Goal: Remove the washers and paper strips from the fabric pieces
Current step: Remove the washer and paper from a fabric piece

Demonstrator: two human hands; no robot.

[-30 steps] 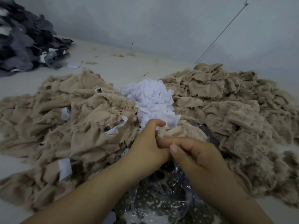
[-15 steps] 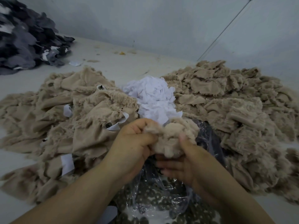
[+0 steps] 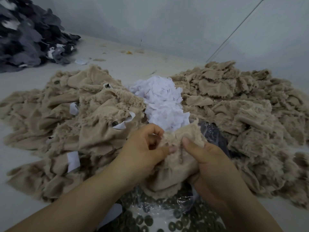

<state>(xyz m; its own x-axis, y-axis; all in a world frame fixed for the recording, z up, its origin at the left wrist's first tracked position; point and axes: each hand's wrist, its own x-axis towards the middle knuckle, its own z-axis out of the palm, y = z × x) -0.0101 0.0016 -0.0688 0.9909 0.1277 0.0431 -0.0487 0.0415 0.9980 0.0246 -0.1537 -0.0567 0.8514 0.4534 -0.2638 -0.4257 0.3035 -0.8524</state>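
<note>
Washers (image 3: 168,220): right at the bottom edge, dark rings heaped in a clear plastic bag (image 3: 182,200), partly under the wrists.
Left hand (image 3: 143,153): lower centre, fingers curled in, thumb and fingertips pinching the left edge of the fabric piece (image 3: 173,164).
Right hand (image 3: 210,166): just right of it, thumb pressed on top of the fluffy cloth, fingers wrapped underneath, a firm hold.
Fabric piece: beige and furry, stretched between both hands above the bag; whether a washer sits inside it, I cannot tell.
Left pile (image 3: 66,131): beige cloth spread across the left half, white paper strips (image 3: 124,124) sticking out here and there, one beside a dark ring.
Paper heap (image 3: 163,104): centre frame, just beyond the hands, crumpled white strips bunched between the two beige mounds.
Right pile (image 3: 242,118): more beige pieces, right half of the frame.
Dark pile (image 3: 28,36): upper left, grey and black scraps, well apart.
Table (image 3: 117,64): pale surface running back to the wall.
</note>
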